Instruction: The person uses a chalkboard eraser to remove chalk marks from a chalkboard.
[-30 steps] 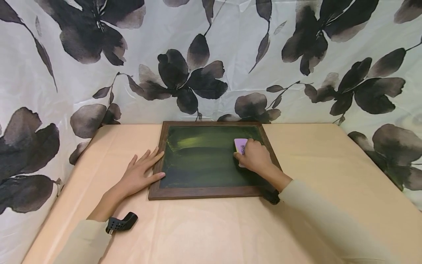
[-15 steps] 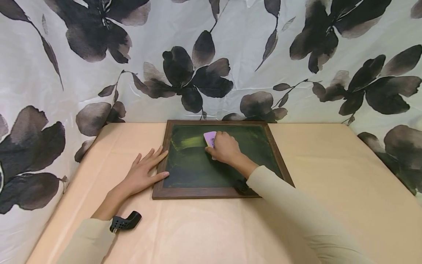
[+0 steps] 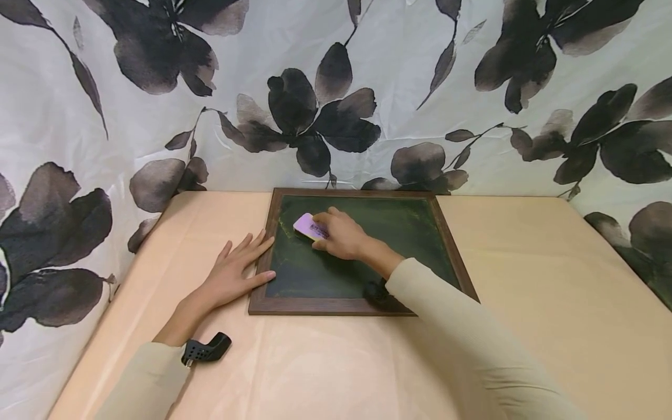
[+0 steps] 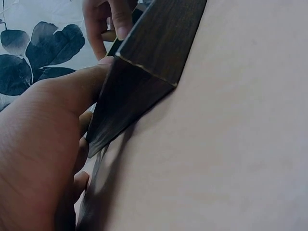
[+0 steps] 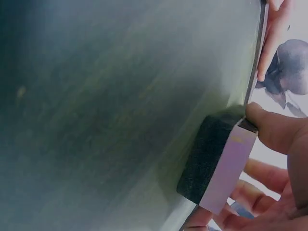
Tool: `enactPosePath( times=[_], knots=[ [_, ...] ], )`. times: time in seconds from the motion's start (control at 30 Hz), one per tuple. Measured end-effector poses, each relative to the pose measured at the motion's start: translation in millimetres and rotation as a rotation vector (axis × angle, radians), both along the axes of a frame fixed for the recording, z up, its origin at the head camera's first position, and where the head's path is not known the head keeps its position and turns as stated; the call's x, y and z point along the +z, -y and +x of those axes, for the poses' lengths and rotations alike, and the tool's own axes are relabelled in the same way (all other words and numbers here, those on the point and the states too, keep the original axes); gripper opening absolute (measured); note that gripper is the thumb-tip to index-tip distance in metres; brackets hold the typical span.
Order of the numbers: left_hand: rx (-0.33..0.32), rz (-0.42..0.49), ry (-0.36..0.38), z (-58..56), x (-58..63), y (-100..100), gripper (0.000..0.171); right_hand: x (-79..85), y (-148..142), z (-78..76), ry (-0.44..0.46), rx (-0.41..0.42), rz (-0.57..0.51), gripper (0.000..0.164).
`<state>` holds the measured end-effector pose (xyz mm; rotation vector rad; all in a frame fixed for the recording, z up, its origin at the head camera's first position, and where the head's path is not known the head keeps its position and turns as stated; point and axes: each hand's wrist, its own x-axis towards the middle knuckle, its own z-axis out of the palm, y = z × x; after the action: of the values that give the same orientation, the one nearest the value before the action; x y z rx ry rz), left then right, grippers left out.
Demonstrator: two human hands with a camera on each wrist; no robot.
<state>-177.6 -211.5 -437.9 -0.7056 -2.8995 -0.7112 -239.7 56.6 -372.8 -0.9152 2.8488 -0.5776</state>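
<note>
A chalkboard (image 3: pixel 325 280) in a brown wooden frame lies on the table, faint yellow chalk smears on its dark green face. My right hand (image 3: pixel 343 234) grips a chalkboard eraser (image 3: pixel 311 226) with a purple top, over the board's upper left. In the right wrist view the eraser's dark felt side (image 5: pixel 207 159) faces the board, thumb on one edge and fingers on the other. My left hand (image 3: pixel 233 274) lies spread at the frame's left side, thumb and fingertips on the wood. In the left wrist view its thumb reaches the wooden frame (image 4: pixel 149 53) near a corner.
A peach-coloured cover (image 3: pixel 525 262) lies over the table. Behind it hangs a white cloth (image 3: pixel 409 70) with dark flower prints. A black wrist device (image 3: pixel 207 348) sits at the left sleeve, and another is by the right wrist.
My right hand has swept the eraser leftward across the board, and the yellow smear at the upper left has largely faded. The left hand stays on the frame; the head view has shifted slightly.
</note>
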Motion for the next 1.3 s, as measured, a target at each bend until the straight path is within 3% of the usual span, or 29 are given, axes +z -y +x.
enactPosePath(
  times=[0.27,0.47,0.6,0.77,0.97,1.3],
  knots=[
    [-0.012,-0.016,0.006,-1.0,4.6,-3.2,0.075,3.0,-14.4,22.6,0.042,0.164,-0.038,0.058],
    [-0.017,0.002,-0.018,1.1,5.5,-4.0,0.074,5.8,-31.0,46.2,0.010,0.187,-0.034,0.057],
    [-0.021,0.005,-0.018,1.1,7.7,-4.9,0.075,5.7,-49.8,57.1,-0.040,0.132,-0.054,0.056],
    [-0.026,-0.011,-0.008,-1.9,11.7,-5.8,0.076,3.4,-80.0,66.2,-0.089,-0.003,-0.099,0.055],
    [-0.014,-0.014,0.014,-1.2,13.5,-2.3,0.076,2.8,-115.1,69.0,-0.049,-0.172,-0.115,0.059],
    [-0.015,-0.009,0.018,2.8,7.5,0.7,0.077,-1.1,-185.2,83.1,-0.011,-0.325,-0.126,0.063]
  ],
)
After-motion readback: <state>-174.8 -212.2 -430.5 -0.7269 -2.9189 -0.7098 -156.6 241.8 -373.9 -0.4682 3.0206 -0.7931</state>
